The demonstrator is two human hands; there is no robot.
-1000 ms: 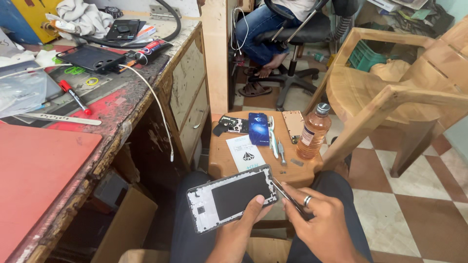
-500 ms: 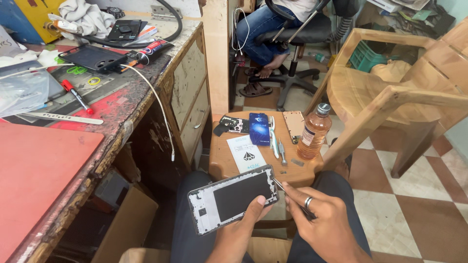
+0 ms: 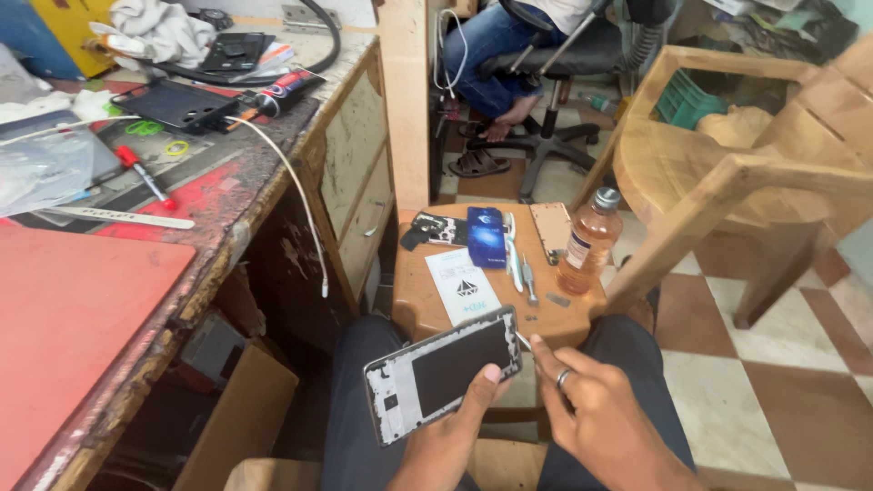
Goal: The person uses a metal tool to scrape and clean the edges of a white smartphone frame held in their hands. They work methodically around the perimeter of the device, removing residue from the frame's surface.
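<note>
My left hand grips an opened phone over my lap, thumb on its lower edge; the silver frame and dark inner panel face up. My right hand, a ring on one finger, pinches a thin metal tool whose tip touches the phone's right corner. Just beyond my knees stands a small wooden stool.
The stool carries a white card, blue phone part, tweezers, a flat tan panel and a bottle of amber liquid. A cluttered workbench runs on the left with a dangling white cable. A wooden chair stands right; another person sits behind.
The phone has tilted and shifted slightly lower in my left hand. My right hand stays at its right corner with the tool.
</note>
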